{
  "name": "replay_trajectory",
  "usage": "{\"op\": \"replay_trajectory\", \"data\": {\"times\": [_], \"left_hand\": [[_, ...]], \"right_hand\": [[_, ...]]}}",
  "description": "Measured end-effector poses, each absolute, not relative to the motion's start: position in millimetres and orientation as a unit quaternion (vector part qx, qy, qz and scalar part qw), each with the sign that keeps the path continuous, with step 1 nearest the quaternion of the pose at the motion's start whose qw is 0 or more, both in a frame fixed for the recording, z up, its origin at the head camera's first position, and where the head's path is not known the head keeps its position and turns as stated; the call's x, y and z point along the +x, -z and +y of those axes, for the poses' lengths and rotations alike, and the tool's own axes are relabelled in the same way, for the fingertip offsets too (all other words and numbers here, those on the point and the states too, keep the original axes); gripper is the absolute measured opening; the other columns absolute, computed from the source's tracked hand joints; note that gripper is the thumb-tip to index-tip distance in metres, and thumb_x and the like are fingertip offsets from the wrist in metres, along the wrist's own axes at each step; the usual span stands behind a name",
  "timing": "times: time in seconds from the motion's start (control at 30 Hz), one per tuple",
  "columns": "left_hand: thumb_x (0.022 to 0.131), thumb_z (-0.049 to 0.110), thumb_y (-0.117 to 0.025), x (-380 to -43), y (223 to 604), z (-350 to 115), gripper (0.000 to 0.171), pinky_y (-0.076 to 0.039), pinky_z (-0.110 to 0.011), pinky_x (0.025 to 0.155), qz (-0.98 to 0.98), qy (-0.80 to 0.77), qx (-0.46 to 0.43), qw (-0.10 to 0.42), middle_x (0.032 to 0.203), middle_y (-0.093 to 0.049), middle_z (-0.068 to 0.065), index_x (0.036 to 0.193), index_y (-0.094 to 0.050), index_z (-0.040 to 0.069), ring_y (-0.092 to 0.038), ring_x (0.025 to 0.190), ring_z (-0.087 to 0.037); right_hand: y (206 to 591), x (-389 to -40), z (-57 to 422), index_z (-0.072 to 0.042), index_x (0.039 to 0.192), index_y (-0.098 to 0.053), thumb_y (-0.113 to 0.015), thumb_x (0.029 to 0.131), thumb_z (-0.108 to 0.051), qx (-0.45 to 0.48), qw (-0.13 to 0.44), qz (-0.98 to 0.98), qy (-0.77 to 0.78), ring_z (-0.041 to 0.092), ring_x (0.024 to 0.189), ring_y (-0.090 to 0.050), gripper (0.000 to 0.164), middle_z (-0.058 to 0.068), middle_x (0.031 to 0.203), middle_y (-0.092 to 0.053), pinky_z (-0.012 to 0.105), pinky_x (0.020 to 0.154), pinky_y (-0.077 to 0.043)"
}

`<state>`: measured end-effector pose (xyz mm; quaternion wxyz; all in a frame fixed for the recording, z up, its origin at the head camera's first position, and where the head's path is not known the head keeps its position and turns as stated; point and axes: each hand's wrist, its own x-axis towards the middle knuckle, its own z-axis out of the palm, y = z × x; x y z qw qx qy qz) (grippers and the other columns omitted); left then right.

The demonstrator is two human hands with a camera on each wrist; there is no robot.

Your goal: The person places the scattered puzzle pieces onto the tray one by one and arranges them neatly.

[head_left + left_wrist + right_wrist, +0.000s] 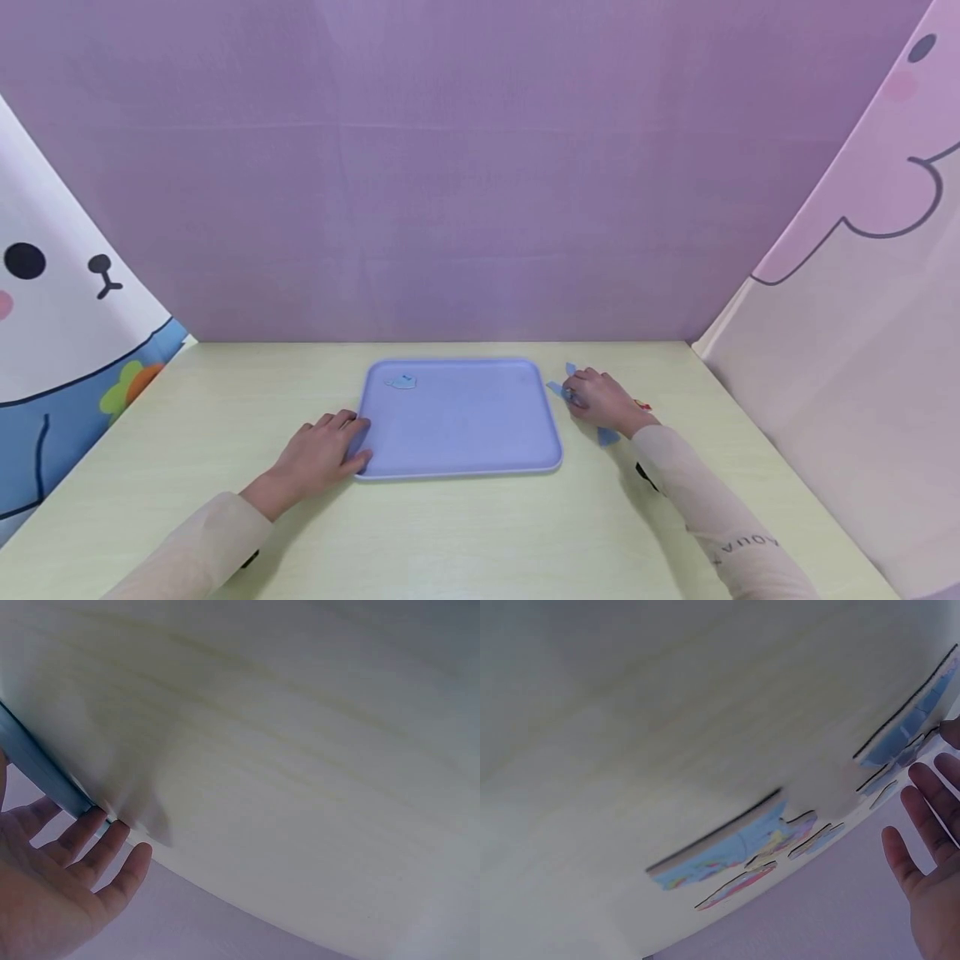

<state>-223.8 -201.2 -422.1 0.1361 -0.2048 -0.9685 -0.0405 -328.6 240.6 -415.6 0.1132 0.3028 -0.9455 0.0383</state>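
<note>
A shallow lavender tray (pixel 465 425) lies on the table, with a small light blue flat piece (pixel 402 382) inside at its back left. My left hand (pixel 322 450) rests at the tray's left side, its fingers at the rim; in the left wrist view the fingertips touch the tray's edge (pixel 45 769). To the right of the tray, my right hand (pixel 600 398) reaches over several flat printed pieces, with a blue piece (pixel 557 388) at its fingertips. In the right wrist view its fingers are spread, and the thumb tip meets a blue piece (pixel 911 724).
Behind my right hand's fingers lies another blue piece (pixel 571 367). Near the wrist are a blue piece (pixel 607 437) and a red and yellow one (pixel 642 405). A purple wall (pixel 450 208) closes the back of the table, and printed cloths (pixel 862 375) hang at both sides.
</note>
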Motion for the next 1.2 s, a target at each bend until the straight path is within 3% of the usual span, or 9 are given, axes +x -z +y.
{"op": "replay_trajectory", "data": {"times": [0.8, 1.2], "left_hand": [[0.083, 0.039, -0.061, -222.1, 421.3, -200.1, 0.046, -0.049, -0.048, 0.071, -0.970, 0.041, -0.201, 0.132, 0.115, -0.058, -0.013, 0.116, -0.059, 0.007, -0.057, 0.101, -0.032], [0.083, 0.039, -0.061, -222.6, 421.3, -198.9, 0.047, -0.050, -0.048, 0.071, -0.971, 0.041, -0.198, 0.129, 0.115, -0.058, -0.013, 0.116, -0.059, 0.006, -0.057, 0.101, -0.032]], "right_hand": [[418.7, -329.0, 243.7, -0.008, 0.096, -0.066, -0.069, 0.078, -0.013, 0.315, 0.121, -0.941, -0.043, 0.022, 0.084, -0.058, 0.019, 0.004, 0.090, -0.064, 0.041, 0.072, -0.049], [415.9, -328.1, 242.0, -0.008, 0.098, -0.066, -0.070, 0.075, -0.009, 0.293, 0.093, -0.950, -0.053, 0.023, 0.087, -0.057, 0.023, 0.004, 0.091, -0.062, 0.042, 0.073, -0.048]]}}
